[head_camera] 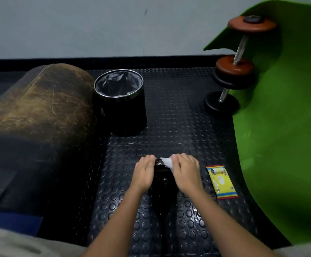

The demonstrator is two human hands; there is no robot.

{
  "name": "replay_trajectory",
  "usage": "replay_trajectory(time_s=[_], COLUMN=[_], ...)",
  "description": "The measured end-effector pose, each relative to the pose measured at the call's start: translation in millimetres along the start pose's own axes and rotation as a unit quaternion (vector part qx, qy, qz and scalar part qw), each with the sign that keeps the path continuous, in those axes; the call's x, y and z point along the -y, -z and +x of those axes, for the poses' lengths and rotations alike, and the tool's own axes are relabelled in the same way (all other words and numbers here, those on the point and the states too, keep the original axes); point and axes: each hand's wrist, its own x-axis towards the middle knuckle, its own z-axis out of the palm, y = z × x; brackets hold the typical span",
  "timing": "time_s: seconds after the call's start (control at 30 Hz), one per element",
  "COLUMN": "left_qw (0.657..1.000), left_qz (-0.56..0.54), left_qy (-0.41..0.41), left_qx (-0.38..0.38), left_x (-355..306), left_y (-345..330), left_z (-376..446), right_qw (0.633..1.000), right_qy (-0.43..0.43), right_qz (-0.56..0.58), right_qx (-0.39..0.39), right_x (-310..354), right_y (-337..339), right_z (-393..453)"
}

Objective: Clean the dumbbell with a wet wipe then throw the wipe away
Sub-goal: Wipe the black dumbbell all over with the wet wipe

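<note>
A black dumbbell [162,184] lies on the studded floor mat between my forearms, its far end up between my hands; it is dark and hard to make out. My left hand [144,173] grips the left side of that far end. With its fingers closed on a white wet wipe [166,162], my right hand [185,171] presses the wipe against the top of the dumbbell's far end. The yellow wet wipe pack [222,181] lies flat just right of my right hand. A black bin [120,101] with a grey liner stands open farther back, left of centre.
A worn brown leather cushion [35,112] fills the left side. On the right a green mat [280,127] curls upward. A brown-plated dumbbell [243,43] and a black one [222,101] lean at its edge. A grey wall runs behind.
</note>
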Motion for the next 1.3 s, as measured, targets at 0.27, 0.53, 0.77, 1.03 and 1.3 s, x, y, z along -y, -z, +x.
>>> replay_trajectory(time_s=[0.27,0.53,0.77,1.03,1.3], left_qw=[0.993,0.998,0.998,0.998,0.998], left_qz=[-0.104,-0.057,-0.047,-0.030,-0.020], left_qy=[0.049,0.040,0.037,0.042,0.031], left_qx=[-0.008,-0.008,0.020,0.034,0.049], left_x=[-8.5,-5.6,-4.2,-1.9,-5.5], left_y=[1.4,1.3,4.1,5.7,5.5], left_z=[-1.2,1.1,1.5,5.5,1.9], right_qw=[0.920,0.999,0.916,0.999,0.895], right_qy=[-0.283,0.025,-0.287,0.045,-0.317], right_qz=[0.267,0.028,0.277,0.002,0.307], right_qx=[0.042,-0.032,0.033,-0.007,0.067], right_x=[-6.9,-13.5,-1.0,-4.9,-11.4], right_y=[9.8,-1.6,15.7,4.6,20.6], right_z=[11.1,-5.4,-2.2,-9.9,-13.4])
